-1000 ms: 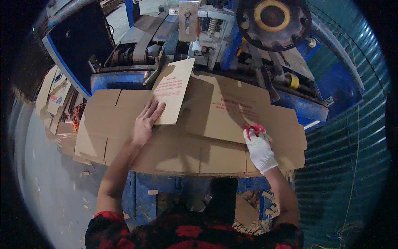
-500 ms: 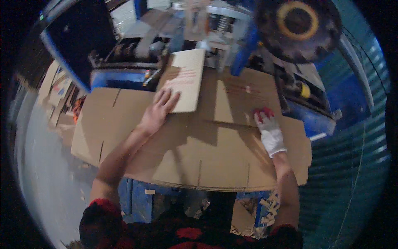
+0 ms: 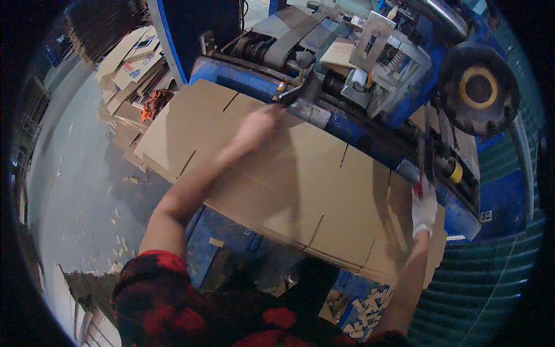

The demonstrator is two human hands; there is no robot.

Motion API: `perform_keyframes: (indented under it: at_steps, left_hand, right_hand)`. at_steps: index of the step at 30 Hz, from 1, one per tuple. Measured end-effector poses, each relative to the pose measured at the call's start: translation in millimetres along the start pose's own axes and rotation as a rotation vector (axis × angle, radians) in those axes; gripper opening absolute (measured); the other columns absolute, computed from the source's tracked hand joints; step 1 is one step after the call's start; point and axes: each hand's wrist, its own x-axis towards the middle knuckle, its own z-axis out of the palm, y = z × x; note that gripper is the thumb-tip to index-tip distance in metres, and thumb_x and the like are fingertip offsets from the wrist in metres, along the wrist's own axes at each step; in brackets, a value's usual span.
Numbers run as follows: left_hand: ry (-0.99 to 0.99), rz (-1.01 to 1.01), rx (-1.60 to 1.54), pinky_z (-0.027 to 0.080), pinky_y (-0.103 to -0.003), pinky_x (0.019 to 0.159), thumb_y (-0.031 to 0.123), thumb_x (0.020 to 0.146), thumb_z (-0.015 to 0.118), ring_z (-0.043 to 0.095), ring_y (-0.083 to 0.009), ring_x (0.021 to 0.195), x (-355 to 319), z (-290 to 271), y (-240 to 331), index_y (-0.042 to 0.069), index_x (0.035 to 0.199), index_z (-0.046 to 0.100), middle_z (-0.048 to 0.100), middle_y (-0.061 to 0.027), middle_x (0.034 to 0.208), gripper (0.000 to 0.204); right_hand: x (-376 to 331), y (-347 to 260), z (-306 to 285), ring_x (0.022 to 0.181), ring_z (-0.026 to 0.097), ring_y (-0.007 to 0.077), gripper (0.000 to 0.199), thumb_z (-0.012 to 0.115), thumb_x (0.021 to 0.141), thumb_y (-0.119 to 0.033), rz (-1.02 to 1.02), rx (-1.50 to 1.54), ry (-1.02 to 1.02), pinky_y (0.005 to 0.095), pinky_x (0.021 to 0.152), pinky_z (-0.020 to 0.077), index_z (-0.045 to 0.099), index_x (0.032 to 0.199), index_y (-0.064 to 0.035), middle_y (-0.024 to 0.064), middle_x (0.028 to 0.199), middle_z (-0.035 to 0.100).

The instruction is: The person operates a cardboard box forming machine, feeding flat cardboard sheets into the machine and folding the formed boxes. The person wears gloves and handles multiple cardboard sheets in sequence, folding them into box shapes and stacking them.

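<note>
While my bare left hand [image 3: 257, 124] lies blurred on the cardboard sheet [image 3: 289, 179], fingers' state untellable, my gloved right hand [image 3: 424, 202] rests flat, ungrasping, beside the blue machine [image 3: 370, 124].

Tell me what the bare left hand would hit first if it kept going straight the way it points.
Probably the blue machine: the left hand, blurred, lies on the flat cardboard sheet with fingers toward the metal roller bar at the sheet's far edge. Depth is unclear, so that is a judgement.
</note>
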Motion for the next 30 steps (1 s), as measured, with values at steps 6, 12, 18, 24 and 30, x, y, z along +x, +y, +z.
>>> perform_keyframes:
  at_steps: [6, 12, 18, 24, 30]
  left_hand:
    - [0.278, -0.266, 0.678, 0.042, -0.044, 0.092, 0.054, 0.083, 0.054, 0.053, -0.0370, 0.110, -118, -136, -160, 0.001, 0.115, 0.056, 0.057, -0.0268, 0.112, 0.062]
    - [0.027, -0.316, 0.583, 0.044, -0.045, 0.083, 0.057, 0.076, 0.064, 0.059, -0.0367, 0.094, -153, -165, -224, -0.003, 0.106, 0.057, 0.063, -0.0241, 0.099, 0.067]
    - [0.216, -0.161, 0.664, 0.046, -0.043, 0.072, 0.055, 0.074, 0.068, 0.061, -0.0327, 0.081, -156, -161, -272, -0.004, 0.081, 0.061, 0.062, -0.0206, 0.077, 0.059]
    - [-0.007, -0.668, 0.174, 0.047, -0.040, 0.082, 0.038, 0.071, 0.078, 0.058, -0.0306, 0.095, -142, -182, -226, -0.003, 0.105, 0.053, 0.057, -0.0198, 0.103, 0.059]
    - [0.271, -0.088, -1.105, 0.046, -0.036, 0.085, 0.005, 0.079, 0.066, 0.058, -0.0204, 0.095, -176, -142, -123, 0.002, 0.116, 0.050, 0.058, -0.0075, 0.113, 0.040]
  right_hand:
    - [-169, -5, -29, 0.126, 0.042, 0.0350, 0.052, 0.064, 0.081, -0.020, 0.059, -0.234, -0.067, 0.0459, 0.109, 0.0244, 0.050, 0.129, -0.0054, 0.0158, 0.131, 0.051]
    - [-258, -33, -74, 0.129, 0.037, 0.0355, 0.057, 0.068, 0.076, -0.029, 0.292, -0.409, -0.052, 0.0445, 0.110, 0.0222, 0.052, 0.127, -0.0068, 0.0170, 0.135, 0.045]
    - [-310, 0, -44, 0.112, 0.052, 0.0275, 0.049, 0.068, 0.083, -0.019, 1.062, 1.292, 0.808, 0.0454, 0.092, 0.0462, 0.049, 0.125, -0.0037, 0.0134, 0.118, 0.055]
    - [-298, -19, -58, 0.095, 0.060, 0.0212, 0.040, 0.062, 0.080, 0.005, 0.939, 1.211, 0.868, 0.0335, 0.084, 0.0496, 0.051, 0.117, -0.0043, 0.0082, 0.110, 0.060]
    - [-277, -78, -82, 0.093, 0.058, 0.0181, 0.044, 0.066, 0.079, 0.003, 0.618, 1.171, 0.701, 0.0323, 0.081, 0.0478, 0.050, 0.119, -0.0051, 0.0080, 0.108, 0.060]
